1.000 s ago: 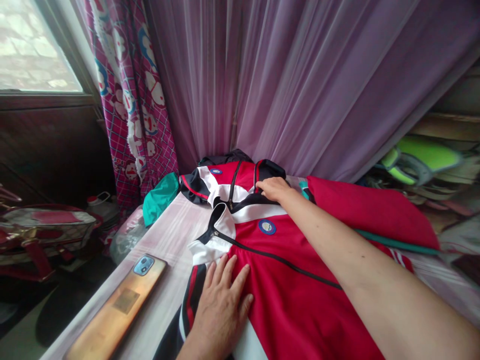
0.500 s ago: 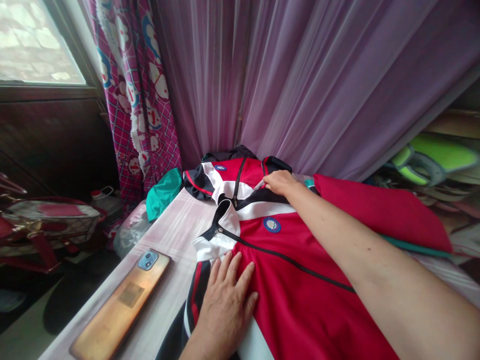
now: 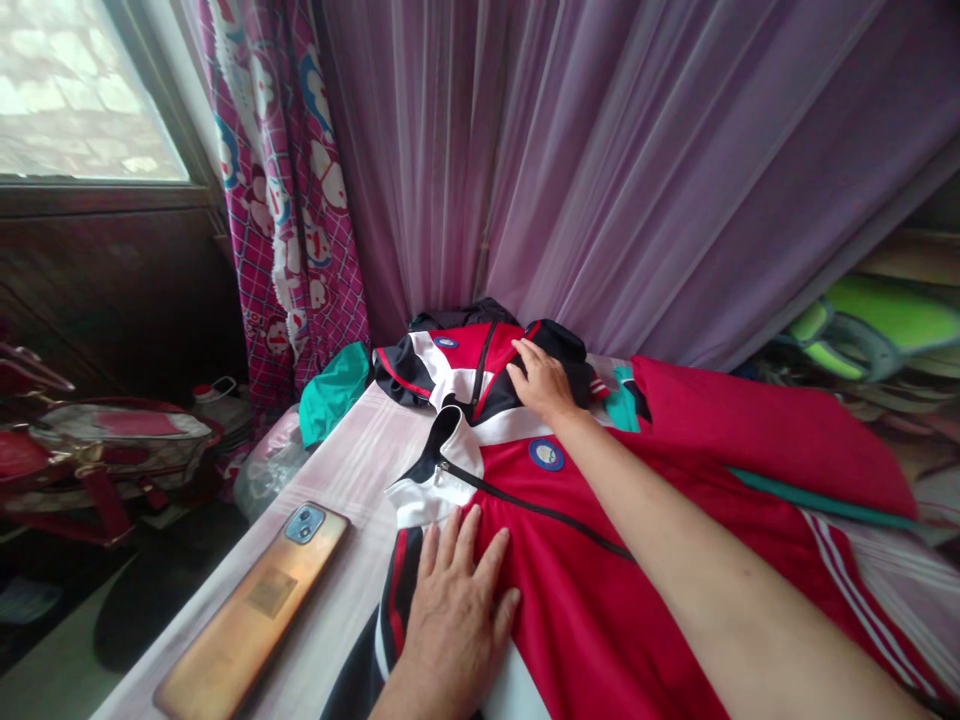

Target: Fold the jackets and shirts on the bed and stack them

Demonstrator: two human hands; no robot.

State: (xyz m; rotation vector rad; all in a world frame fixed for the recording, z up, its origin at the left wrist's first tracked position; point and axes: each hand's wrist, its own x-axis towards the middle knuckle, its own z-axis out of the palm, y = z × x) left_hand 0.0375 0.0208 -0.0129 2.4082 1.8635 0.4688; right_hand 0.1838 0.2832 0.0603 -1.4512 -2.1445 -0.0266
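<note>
A red zip jacket (image 3: 592,500) with white and black shoulders lies spread over the table, its white collar toward the left and a round blue badge on its chest. My left hand (image 3: 457,600) rests flat on the chest below the collar, fingers spread. Farther back, my right hand (image 3: 541,382) reaches over the jacket's far shoulder with its fingers stretched out. The fingertips lie against or just above a second, similar red jacket (image 3: 501,345), folded behind the first; contact cannot be made out. My right forearm hides part of the front jacket.
A gold phone (image 3: 259,605) lies face down on the table's left side. A rolled red cloth (image 3: 765,435) sits at the right. Left of the table are a green bag (image 3: 336,392) and a handbag (image 3: 120,445). Purple curtains (image 3: 585,180) hang behind.
My right hand has let go of the far shoulder cloth it was pinching and its fingers have straightened. My left hand has stayed on the jacket. The view has shifted slightly.
</note>
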